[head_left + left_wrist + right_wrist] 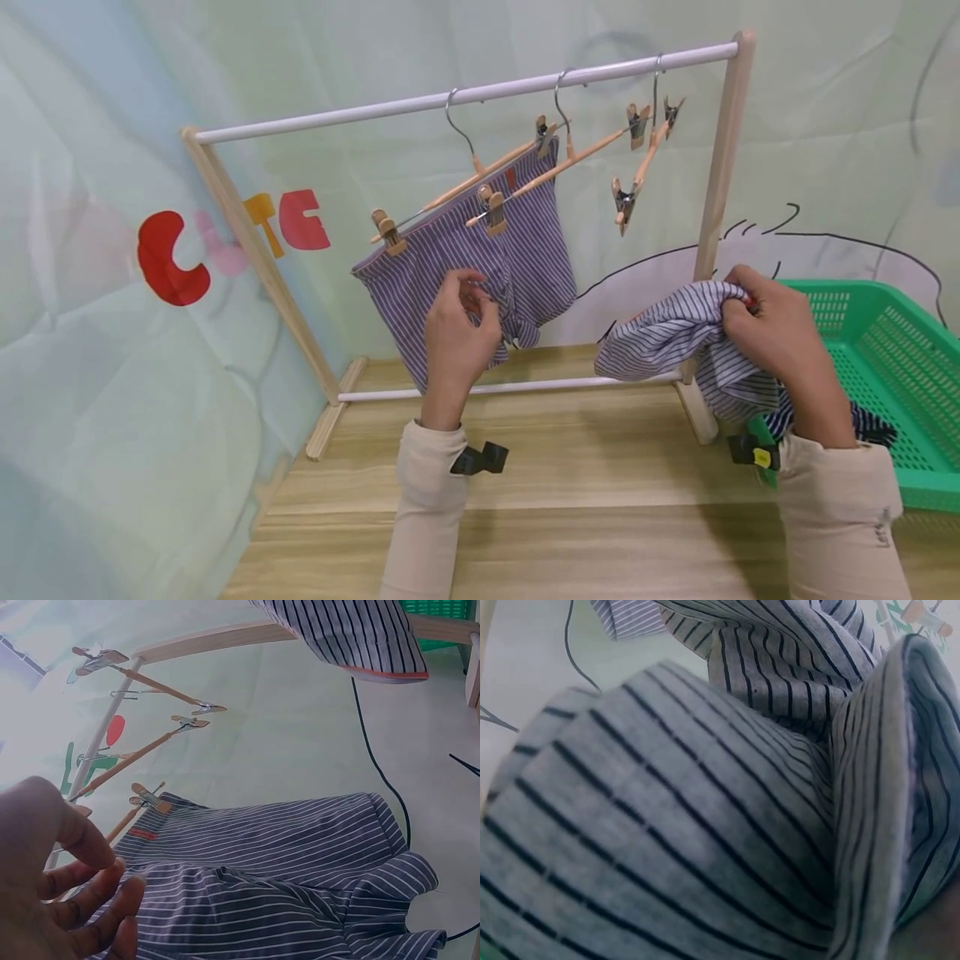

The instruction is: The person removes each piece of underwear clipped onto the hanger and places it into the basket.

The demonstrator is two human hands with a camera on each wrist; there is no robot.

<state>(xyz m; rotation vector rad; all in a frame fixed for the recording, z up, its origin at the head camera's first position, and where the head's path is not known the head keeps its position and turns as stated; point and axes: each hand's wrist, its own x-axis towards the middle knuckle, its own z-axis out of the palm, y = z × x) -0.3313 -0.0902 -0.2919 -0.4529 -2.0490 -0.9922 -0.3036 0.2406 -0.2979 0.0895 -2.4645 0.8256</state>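
Note:
My right hand (776, 333) grips a bunched light-grey garment with dark stripes (667, 329); its folds fill most of the right wrist view, and the left wrist view shows an orange line along its edge. My left hand (459, 333) holds nothing, fingers loosely bent and thumb near the index fingertip. Just beyond it hang blue-and-white striped shorts (536, 225), clipped by the waistband to a wooden hanger (510, 158). A second hanger (592, 160), with a clip at each end, hangs in front of the shorts and bears no garment. Right of it hangs a third bare clip hanger (647, 162).
A wooden rack with a white top rail (337, 117) stands on the wood-grain table (570, 508). At the right, a green basket (900, 342) holds dark striped cloth (870, 423). Behind the rack is a printed backdrop with a red letter (161, 258).

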